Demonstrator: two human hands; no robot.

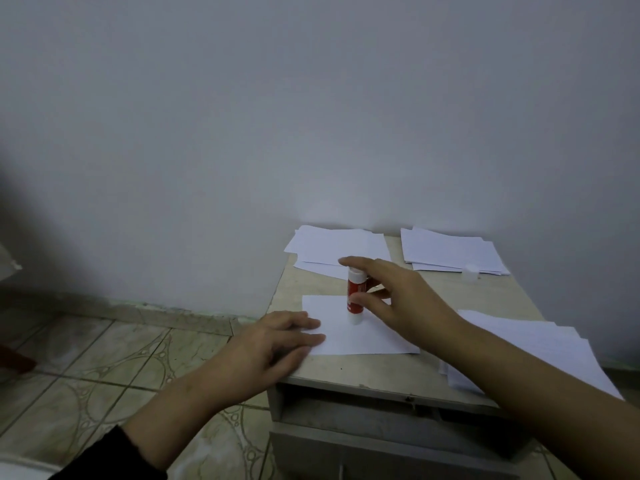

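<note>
A red and white glue stick [355,295] stands tip-down on a white sheet of paper [363,337] lying on a small beige table [349,370]. My right hand [403,303] pinches the glue stick between thumb and fingers, with the forefinger stretched over its top. My left hand [277,344] lies flat with straight fingers on the sheet's left edge, pressing it to the table.
Two stacks of white paper lie at the back of the table, one at the left [337,251] and one at the right [450,252]. A small clear cap [471,272] stands by the right stack. More sheets [540,344] lie under my right forearm. Tiled floor [114,358] spreads left; a wall rises behind.
</note>
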